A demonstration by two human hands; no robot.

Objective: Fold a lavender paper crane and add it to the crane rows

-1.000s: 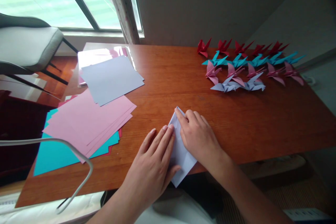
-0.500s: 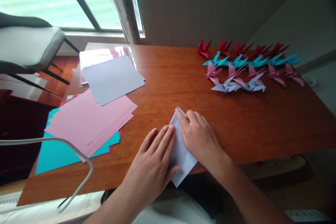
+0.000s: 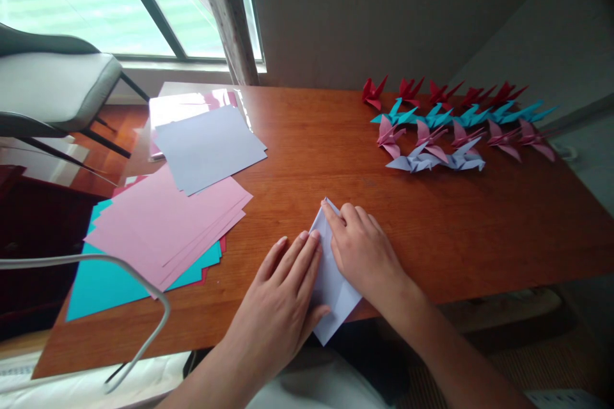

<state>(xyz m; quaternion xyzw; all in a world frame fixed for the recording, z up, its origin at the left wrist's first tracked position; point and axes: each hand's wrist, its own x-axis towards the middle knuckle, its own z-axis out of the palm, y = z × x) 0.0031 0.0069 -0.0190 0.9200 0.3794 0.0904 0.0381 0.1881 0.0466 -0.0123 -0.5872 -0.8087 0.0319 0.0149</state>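
Note:
A pale lavender sheet of paper [image 3: 330,287], folded into a narrow kite shape, lies at the table's front edge with its lower point past the edge. My left hand [image 3: 288,287] rests flat over the paper's left side, fingers stretched out and thumb apart. At the paper's upper tip, the index finger of my right hand [image 3: 359,243] presses down on the left folded edge. The other right fingers are curled, and the right thumb is hidden.
Flat sheets in lavender [image 3: 211,147], pink [image 3: 167,223] and turquoise [image 3: 105,291] are stacked at the left. Rows of folded cranes in red [image 3: 373,94], turquoise [image 3: 396,114], pink [image 3: 389,135] and lavender [image 3: 417,160] stand at the back right. A grey curved tube [image 3: 165,307] crosses the lower left.
Both hands keep their places on the folded paper. The whole view has shifted very slightly.

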